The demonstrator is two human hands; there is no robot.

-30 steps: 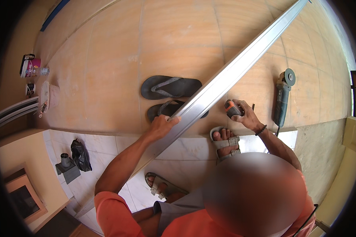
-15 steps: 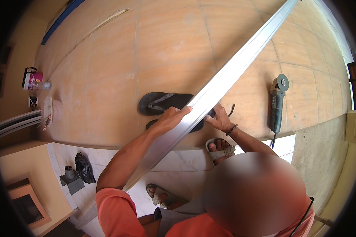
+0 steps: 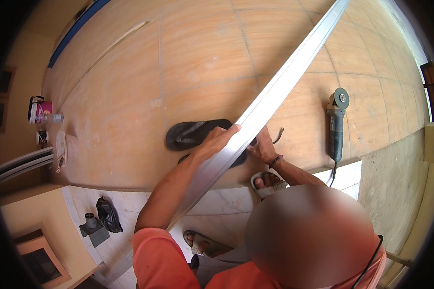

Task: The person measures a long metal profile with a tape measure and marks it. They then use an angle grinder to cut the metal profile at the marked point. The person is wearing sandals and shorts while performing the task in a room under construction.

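A long silver aluminium profile (image 3: 284, 82) runs slantwise from beneath my left forearm up to the far right. My left hand (image 3: 219, 139) is closed on its left edge, with the thumb on the top face. Against the opposite edge, my right hand (image 3: 264, 147) is closed with its fingers curled at the profile; a small dark thing by these fingers is too hidden to name. Below the profile lies a black flip-flop (image 3: 190, 136), and a second dark flip-flop (image 3: 239, 160) is mostly covered. A thin black curved piece (image 3: 279, 136) shows beside my right hand.
An angle grinder (image 3: 336, 127) with its disc lies on the tiled floor at right, its cord running toward me. At left stand a pale bucket (image 3: 67, 147), a pink tub (image 3: 44, 108) and a clear bottle (image 3: 53, 117). A black plastic bag (image 3: 109, 214) sits lower left.
The far end of the profile has swung slightly left. My left arm and hand have shifted a little right, and my right hand has moved slightly left, both still at the profile.
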